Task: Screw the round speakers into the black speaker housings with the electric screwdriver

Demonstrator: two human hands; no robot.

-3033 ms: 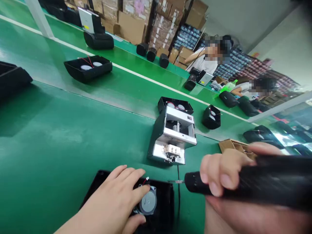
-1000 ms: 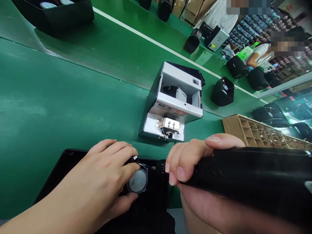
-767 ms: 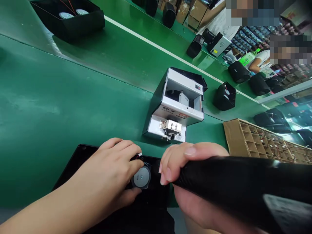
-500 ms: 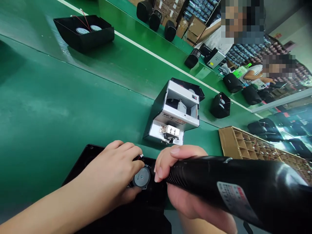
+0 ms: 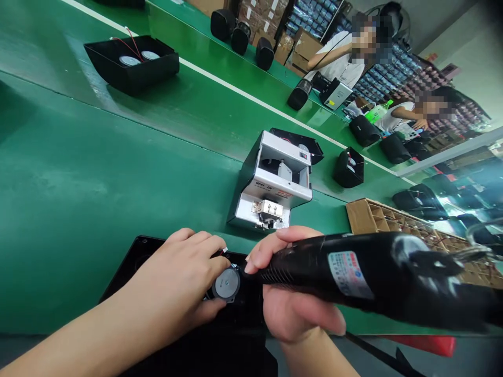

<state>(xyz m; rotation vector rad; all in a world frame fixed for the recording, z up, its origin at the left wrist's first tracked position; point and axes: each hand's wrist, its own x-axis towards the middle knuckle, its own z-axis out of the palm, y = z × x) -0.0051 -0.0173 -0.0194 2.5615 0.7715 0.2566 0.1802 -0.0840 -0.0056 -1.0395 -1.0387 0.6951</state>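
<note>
My right hand (image 5: 291,283) is wrapped round the ribbed front of a black electric screwdriver (image 5: 306,260), which lies nearly level and points left. Its tip is close to a round grey speaker driver (image 5: 227,284); whether it touches a screw I cannot tell. The driver sits inside a black speaker housing (image 5: 251,309) in front of me. My left hand (image 5: 196,267) reaches over the housing, with fingers and thumb closed round the driver's left side. A small white connector (image 5: 225,250) shows by the left fingers. Part of the housing is hidden under my left arm.
Beyond my hands stands a silver screw feeder (image 5: 275,183). A cardboard divider box (image 5: 359,214) with wired parts stands at the right. Another open housing (image 5: 133,65) lies at the far left. Two people sit across the green table (image 5: 98,157), near several black speakers (image 5: 363,131).
The screwdriver's rear end has swung and now shows its cord and hanging loop. My right hand has shifted slightly left and up. My left hand stays on the speaker driver.
</note>
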